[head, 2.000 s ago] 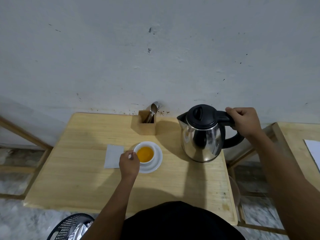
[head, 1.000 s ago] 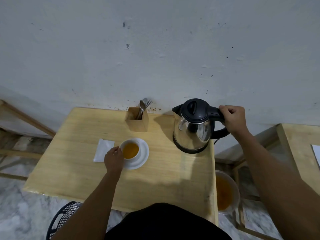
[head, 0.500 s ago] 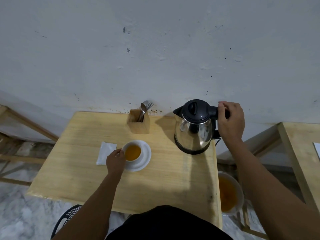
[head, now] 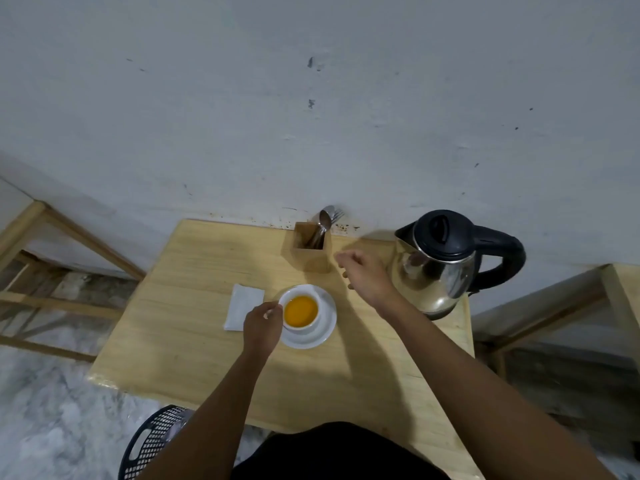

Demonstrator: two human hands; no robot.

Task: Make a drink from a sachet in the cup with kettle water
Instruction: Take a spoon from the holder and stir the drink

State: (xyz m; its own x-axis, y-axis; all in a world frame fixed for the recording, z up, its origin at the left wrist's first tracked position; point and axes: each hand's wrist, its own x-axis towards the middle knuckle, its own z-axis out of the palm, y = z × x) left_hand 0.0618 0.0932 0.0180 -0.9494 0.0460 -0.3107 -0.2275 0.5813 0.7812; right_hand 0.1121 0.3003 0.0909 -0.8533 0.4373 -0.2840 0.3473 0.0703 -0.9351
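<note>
Your left hand (head: 260, 323) pinches the rim of the white cup (head: 300, 311) of orange drink, on its saucer (head: 323, 329) mid-tabletop (head: 194, 306). Your right hand (head: 367, 275), grip loosely open and apparently empty, hovers beside the steel kettle (head: 440, 265).

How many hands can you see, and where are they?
2. The left hand is at the cup, fingers on its near-left rim. The right hand is in the air between the wooden holder and the kettle, touching neither.
</note>
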